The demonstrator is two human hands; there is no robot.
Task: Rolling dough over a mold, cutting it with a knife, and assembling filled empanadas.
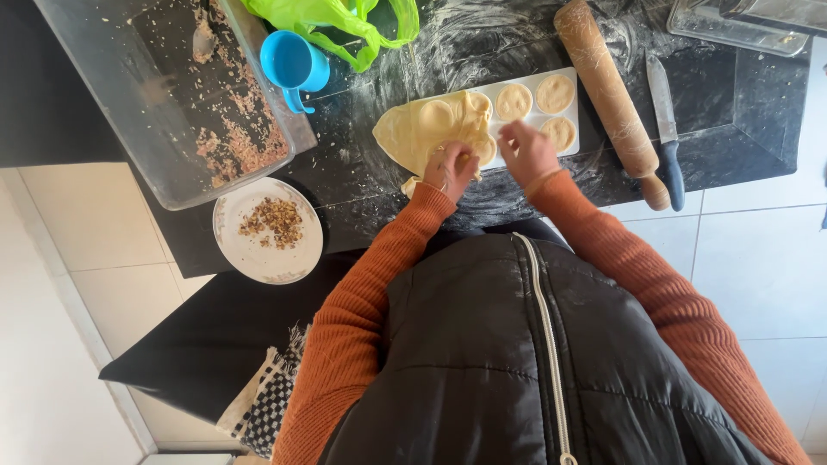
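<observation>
Pressing step: left hand (pixel 450 168) pinches the dough sheet (pixel 431 129) draped over the white mould tray (pixel 570 129); right hand (pixel 527 151), fingers curled, presses beside it. Next likely needs even pressure into remaining cavities.

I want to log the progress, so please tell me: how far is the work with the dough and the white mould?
Done: three round cups of the white mould already hold pressed dough. In hand: the left hand and right hand press on the dough sheet draped over the mould's left part. Left: the chopped nuts lie on their plate, and no cup shows any.
</observation>
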